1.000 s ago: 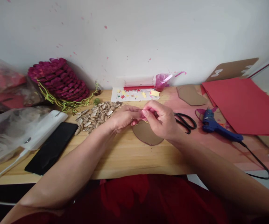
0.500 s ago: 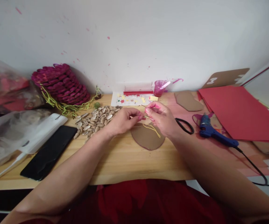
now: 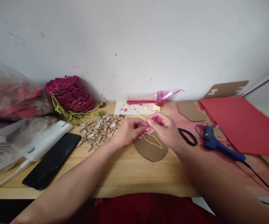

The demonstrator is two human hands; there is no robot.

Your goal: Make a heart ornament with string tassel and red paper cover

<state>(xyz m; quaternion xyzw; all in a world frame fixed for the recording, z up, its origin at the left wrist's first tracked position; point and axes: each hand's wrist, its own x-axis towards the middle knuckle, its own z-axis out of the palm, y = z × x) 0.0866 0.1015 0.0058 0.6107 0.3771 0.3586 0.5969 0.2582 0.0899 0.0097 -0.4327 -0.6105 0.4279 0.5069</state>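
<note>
Both my hands meet fingertip to fingertip above a round piece of brown cardboard (image 3: 149, 152). My left hand (image 3: 132, 132) is closed in a pinch on a yellow yarn (image 3: 156, 145), which hangs in a narrow loop over the cardboard. Close against it, my right hand (image 3: 163, 129) also pinches at the yarn, though its grip is partly hidden. A thin dark strand (image 3: 145, 117) sticks out to the upper left from the right fingertips; what it is I cannot make out. Left of the hands lies a heap of peanut shells (image 3: 99, 129).
Black-handled scissors (image 3: 188, 137), a blue glue gun (image 3: 220, 146) with its cord and red sheets (image 3: 244, 124) lie to the right. Behind are a star-patterned paper (image 3: 131, 109) and a pink cup (image 3: 162, 98). A magenta shell-covered object (image 3: 71, 93), phone (image 3: 51, 160) and plastic bags (image 3: 13, 133) occupy the left.
The view has tilted up slightly, so everything sits lower in the picture. The yarn below my fingers has spread into a wider loop. Both hands stay pinched together.
</note>
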